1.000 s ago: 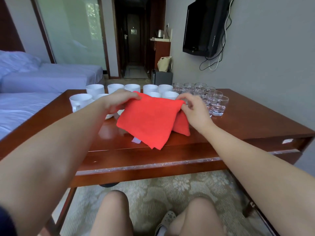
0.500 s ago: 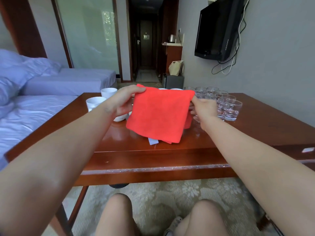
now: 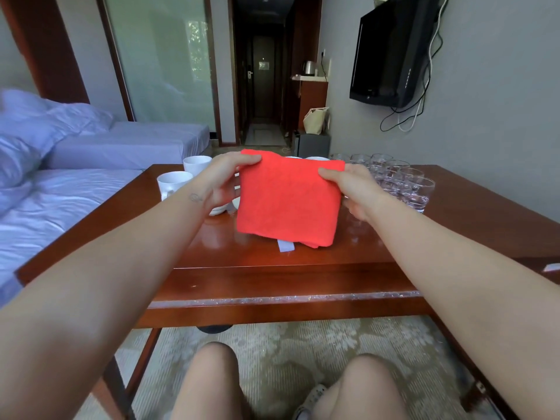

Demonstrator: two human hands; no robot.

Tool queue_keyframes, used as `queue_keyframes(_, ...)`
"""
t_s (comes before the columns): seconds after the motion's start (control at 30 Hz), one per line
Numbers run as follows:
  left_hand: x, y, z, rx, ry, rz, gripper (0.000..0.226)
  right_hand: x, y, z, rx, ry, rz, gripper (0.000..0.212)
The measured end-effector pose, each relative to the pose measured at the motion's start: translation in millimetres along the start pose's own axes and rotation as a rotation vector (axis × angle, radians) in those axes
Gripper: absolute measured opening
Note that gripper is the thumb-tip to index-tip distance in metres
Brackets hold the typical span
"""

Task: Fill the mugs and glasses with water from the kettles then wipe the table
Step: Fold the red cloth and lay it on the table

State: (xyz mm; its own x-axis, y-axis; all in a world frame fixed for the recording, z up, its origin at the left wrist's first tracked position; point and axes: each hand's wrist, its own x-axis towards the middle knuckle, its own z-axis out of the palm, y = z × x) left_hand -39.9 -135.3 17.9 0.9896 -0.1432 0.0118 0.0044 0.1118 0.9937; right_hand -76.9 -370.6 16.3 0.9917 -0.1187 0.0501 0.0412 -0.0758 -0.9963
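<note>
A folded red cloth (image 3: 288, 198) hangs upright above the wooden table (image 3: 272, 256), its white tag dangling at the bottom. My left hand (image 3: 225, 180) pinches its top left corner and my right hand (image 3: 353, 189) pinches its top right edge. White mugs (image 3: 174, 183) stand at the table's back left, most of them hidden behind the cloth. Several clear glasses (image 3: 406, 186) holding water are grouped at the back right. A metal kettle (image 3: 309, 67) sits far off on a hallway counter.
A bed with white sheets (image 3: 60, 189) lies close along the table's left side. A wall-mounted television (image 3: 391, 53) hangs at right. My knees (image 3: 212, 377) are below the table's front edge, over patterned carpet.
Both hands have lifted the red cloth off the table and squared it into a neater upright fold. The view has tilted up a little.
</note>
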Motion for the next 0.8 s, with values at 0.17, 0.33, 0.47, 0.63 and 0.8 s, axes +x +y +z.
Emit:
queue_keyframes(0.17, 0.1, 3.1, -0.5, -0.015, 0.064, 0.087, 0.022, 0.5, -15.0, 0.2, 0.067, 0.135, -0.09, 0.009)
queue_keyframes(0.33, -2.3, 15.7, -2.7, 0.162, 0.143, 0.212, 0.047, -2.5, -19.6, 5.3, 0.133, 0.139, -0.169, 0.01)
queue_keyframes(0.47, -4.7, 25.7, -4.8, 0.442, 0.04, 0.286, 0.03, -9.6, -16.4, 0.3, 0.224, 0.12, -0.178, 0.017)
queue_keyframes(0.63, -9.7, 31.4, 1.6, 0.585, 0.07, 0.339, 0.017, -11.7, -13.8, -4.8, 0.226, 0.143, -0.22, 0.019)
queue_keyframes(0.8, -11.9, 34.6, 11.7, 0.617, 0.06, 0.352, 0.008, -12.3, -18.1, -13.0, 0.215, 0.119, -0.224, 0.017)
